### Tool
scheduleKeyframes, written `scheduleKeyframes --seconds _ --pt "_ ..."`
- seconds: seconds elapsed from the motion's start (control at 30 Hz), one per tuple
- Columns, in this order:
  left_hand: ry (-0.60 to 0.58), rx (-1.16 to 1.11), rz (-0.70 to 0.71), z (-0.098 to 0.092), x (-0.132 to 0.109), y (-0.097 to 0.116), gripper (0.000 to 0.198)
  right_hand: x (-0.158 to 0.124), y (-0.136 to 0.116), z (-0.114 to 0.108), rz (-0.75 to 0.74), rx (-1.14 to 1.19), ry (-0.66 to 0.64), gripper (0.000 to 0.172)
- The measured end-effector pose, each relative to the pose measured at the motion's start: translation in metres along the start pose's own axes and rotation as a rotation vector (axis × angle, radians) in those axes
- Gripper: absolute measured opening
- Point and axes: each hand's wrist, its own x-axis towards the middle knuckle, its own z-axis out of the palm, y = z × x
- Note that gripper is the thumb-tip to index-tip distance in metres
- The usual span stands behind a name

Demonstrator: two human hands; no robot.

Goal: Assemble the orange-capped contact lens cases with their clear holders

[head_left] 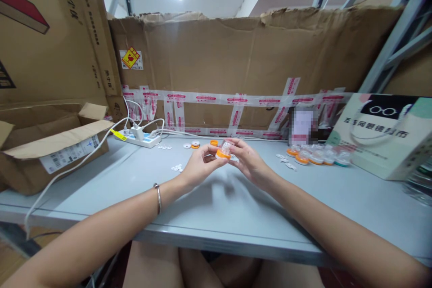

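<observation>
Above the middle of the table, my left hand (198, 165) pinches an orange round base (223, 154) between thumb and fingers. From the other side, my right hand (251, 161) closes its fingertips on a small whitish part (227, 146) at the top of that base. The part's exact shape is too small to make out. Behind my hands lies an orange ring (213, 142), with a white disc (186, 146) and an orange-and-white round piece (195, 145) to its left. Several small white pieces (177, 168) lie left of my left hand.
Several clear-topped round pieces with orange bases (302, 160) stand at right, near white flat parts (286, 162). A paper bag (374, 139) and clear plastic container (420, 182) are farther right. A power strip (143, 138) and open carton (23, 162) occupy the left; cardboard (209, 58) rises behind.
</observation>
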Motion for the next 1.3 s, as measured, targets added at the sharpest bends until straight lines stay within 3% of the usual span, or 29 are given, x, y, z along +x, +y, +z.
scheduleKeyframes --seconds 0.17,0.3,0.43,0.6,0.73,0.87,1.3 --pt "0.019 -0.001 -0.028 0.0004 0.0000 0.0004 0.025 0.0000 -0.0004 -0.0008 -0.031 -0.060 0.006 0.020" --pt "-0.008 -0.006 -0.055 0.0011 -0.0001 0.0009 0.023 0.0004 -0.0003 -0.0017 0.041 -0.014 -0.053 0.022" --pt "0.024 0.013 -0.074 0.0013 -0.0004 0.0016 0.024 0.0007 0.0003 -0.0008 -0.006 -0.060 0.024 0.021" --pt "0.014 0.016 -0.021 -0.0002 -0.0003 0.0016 0.022 0.0002 -0.0004 -0.0004 0.048 -0.006 -0.080 0.024" --pt "0.026 0.028 -0.048 0.0003 -0.0002 0.0023 0.022 0.0005 0.0006 -0.0013 0.005 -0.044 -0.013 0.020" --pt "0.017 0.020 -0.033 0.0006 -0.0006 0.0037 0.020 -0.0011 -0.0008 -0.0002 0.057 -0.006 -0.093 0.022" --pt "-0.015 -0.005 -0.048 0.0001 0.0004 -0.0003 0.026 -0.0002 -0.0007 -0.0003 0.064 -0.018 -0.059 0.018"
